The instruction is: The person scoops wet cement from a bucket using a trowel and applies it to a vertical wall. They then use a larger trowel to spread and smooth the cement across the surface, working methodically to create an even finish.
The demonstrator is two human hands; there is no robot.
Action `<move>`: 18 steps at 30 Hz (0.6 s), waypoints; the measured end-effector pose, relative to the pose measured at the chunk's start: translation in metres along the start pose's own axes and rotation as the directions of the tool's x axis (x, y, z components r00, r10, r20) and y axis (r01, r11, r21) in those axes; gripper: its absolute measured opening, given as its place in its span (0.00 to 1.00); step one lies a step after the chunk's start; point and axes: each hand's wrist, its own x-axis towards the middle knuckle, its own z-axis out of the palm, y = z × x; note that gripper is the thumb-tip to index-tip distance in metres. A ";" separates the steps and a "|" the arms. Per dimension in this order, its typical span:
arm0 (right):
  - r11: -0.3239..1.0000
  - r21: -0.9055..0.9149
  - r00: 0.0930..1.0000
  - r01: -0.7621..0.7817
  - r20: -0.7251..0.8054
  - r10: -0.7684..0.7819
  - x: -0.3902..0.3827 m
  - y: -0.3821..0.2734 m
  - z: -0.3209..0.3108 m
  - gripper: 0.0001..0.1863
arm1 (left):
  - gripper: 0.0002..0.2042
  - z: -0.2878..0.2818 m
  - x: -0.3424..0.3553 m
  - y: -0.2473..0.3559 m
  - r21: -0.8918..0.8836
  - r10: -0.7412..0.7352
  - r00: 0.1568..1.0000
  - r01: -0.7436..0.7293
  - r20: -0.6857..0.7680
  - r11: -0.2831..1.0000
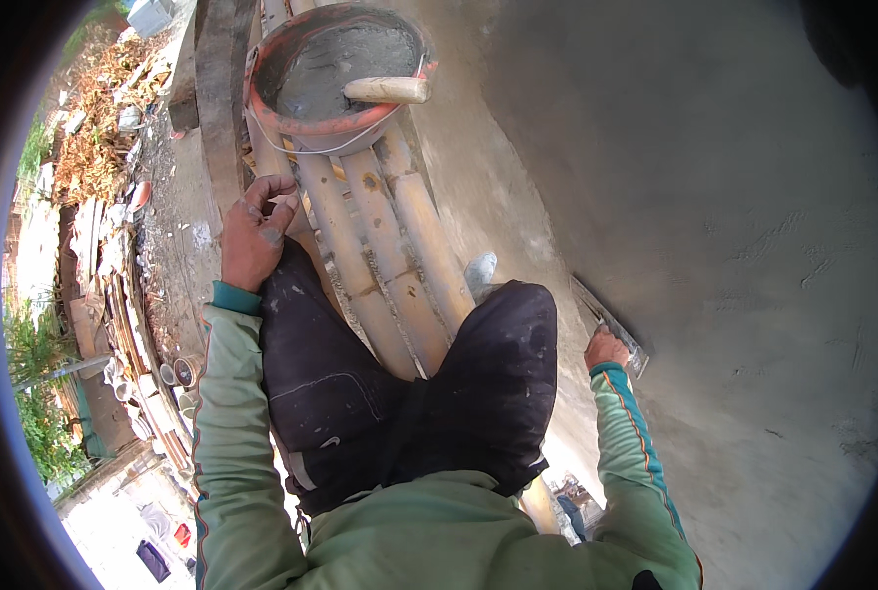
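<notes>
My right hand (608, 349) grips a plastering trowel, its long metal blade (637, 356) held at the grey plastered wall (714, 197) on the right. The trowel's handle is mostly hidden by my fingers. My left hand (254, 236), smeared with grey, rests by my left knee with the fingers curled in and nothing visible in them. Ahead of it stands an orange-rimmed bucket (262, 110) of wet grey mortar (345, 59). A tool with a pale wooden handle (388, 90) lies across the bucket's rim, its other end sunk in the mortar.
Under me runs a platform of bamboo poles (385, 236), with gaps between them. Wooden planks (217, 88) lie along its left side. Far below on the left are brown debris (99, 138), stacked boards (109, 285) and several pots (168, 374).
</notes>
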 end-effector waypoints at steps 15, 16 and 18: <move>0.535 0.778 0.405 0.330 -0.629 0.664 -0.166 0.082 -0.432 0.17 | 0.15 -0.003 0.002 -0.006 0.072 0.057 0.995 -0.063 0.086 0.995; 0.572 0.757 0.476 0.315 -0.647 0.595 -0.167 0.073 -0.425 0.16 | 0.15 -0.003 0.001 -0.004 0.052 0.045 0.995 -0.050 0.085 0.997; 0.679 0.670 0.640 0.299 -0.669 0.379 -0.152 0.034 -0.386 0.14 | 0.15 -0.011 -0.001 -0.004 0.064 0.047 0.997 -0.051 0.063 0.997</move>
